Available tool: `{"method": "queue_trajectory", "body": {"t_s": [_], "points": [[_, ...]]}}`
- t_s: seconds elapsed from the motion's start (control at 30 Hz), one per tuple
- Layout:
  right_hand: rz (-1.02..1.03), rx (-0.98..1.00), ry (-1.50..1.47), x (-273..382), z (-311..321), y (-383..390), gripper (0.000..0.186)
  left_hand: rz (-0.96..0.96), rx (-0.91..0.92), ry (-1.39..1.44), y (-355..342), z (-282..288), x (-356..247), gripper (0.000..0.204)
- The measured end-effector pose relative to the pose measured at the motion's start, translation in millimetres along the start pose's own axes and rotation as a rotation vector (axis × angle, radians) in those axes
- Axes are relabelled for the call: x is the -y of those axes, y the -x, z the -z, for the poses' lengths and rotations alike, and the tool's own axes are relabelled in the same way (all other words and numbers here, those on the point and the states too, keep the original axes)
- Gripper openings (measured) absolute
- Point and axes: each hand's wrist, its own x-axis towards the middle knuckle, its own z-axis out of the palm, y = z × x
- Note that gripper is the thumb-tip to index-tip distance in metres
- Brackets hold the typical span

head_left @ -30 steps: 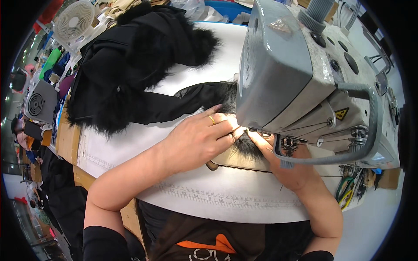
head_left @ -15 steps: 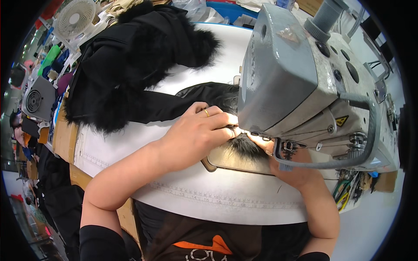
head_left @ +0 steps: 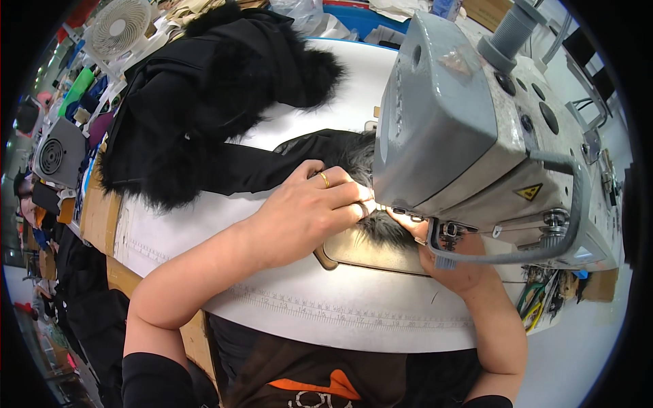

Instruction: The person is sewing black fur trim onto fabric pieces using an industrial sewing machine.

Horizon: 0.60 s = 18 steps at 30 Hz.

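Note:
Bent fingers of my left hand (head_left: 309, 214), one wearing a gold ring, pinch the dark fur trim (head_left: 384, 231) just left of the sewing machine's (head_left: 435, 102) needle area. My right hand (head_left: 454, 265) comes up on the other side, partly covered by the machine head and its grey guard bar. Its fingertips press together on the same fur trim; the rest of that grip is hidden. From the trim, a black garment (head_left: 252, 166) runs leftward over the table into a heaped, fur-edged bundle. A lamp lights the spot between my hands.
The white table (head_left: 333, 302) has a printed ruler along its curved near edge. A metal plate (head_left: 354, 251) lies under the fur. A white fan (head_left: 117, 30) stands at the far left, and a blue bin (head_left: 360, 19) at the back. Cables (head_left: 534, 302) hang at the right.
Both hands stay almost where they were on the fur. My left fingertips are drawn in slightly closer, and the view has shifted a little.

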Motion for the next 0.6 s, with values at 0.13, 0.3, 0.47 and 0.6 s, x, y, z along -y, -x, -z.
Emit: {"method": "queue_trajectory", "body": {"t_s": [0.13, 0.3, 0.47, 0.6], "points": [[0.0, 0.071, 0.042, -4, -2, 6, 0.059, 0.006, 0.001, -0.035, -2, 2, -2, 0.03], [0.015, -0.022, 0.149, -7, -15, 14, 0.053, 0.011, 0.023, -0.016, -1, 1, -3, 0.031], [-0.12, 0.154, 0.021, -3, -13, 17, 0.042, -0.004, -0.052, -0.046, -3, -2, -4, 0.026], [-0.245, 0.253, -0.09, 3, -6, 7, 0.037, -0.016, -0.099, -0.245, -7, -3, -9, 0.018]]}}
